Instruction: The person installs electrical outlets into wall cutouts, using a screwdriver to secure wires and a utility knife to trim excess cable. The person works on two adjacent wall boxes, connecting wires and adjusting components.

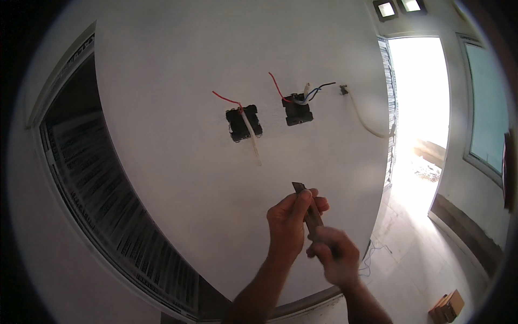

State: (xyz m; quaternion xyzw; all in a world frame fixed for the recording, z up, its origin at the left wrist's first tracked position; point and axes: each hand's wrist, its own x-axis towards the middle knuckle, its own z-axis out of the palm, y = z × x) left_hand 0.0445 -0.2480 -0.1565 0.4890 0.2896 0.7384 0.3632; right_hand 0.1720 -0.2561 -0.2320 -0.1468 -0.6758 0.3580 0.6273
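Observation:
Both hands are on a utility knife (313,217) with a dark angled blade pointing up and left, held in front of the white wall. My left hand (287,221) grips its upper part, with the thumb near the base of the blade. Lower down, my right hand (339,255) is closed around the handle's bottom end; it looks slightly blurred. Above the hands, two black wall boxes are set into the wall. A red wire and a pale sheathed cable come out of the left box (237,129). From the right box (298,114) stick out red, blue and whitish wires.
Right of the boxes, a pale cable (362,120) hangs from a small hole. A bright doorway (421,97) and a window (484,108) are at the right. A dark, wrapped door (108,178) stands left. On the tiled floor lie blue wire (369,258) and a cardboard box (449,306).

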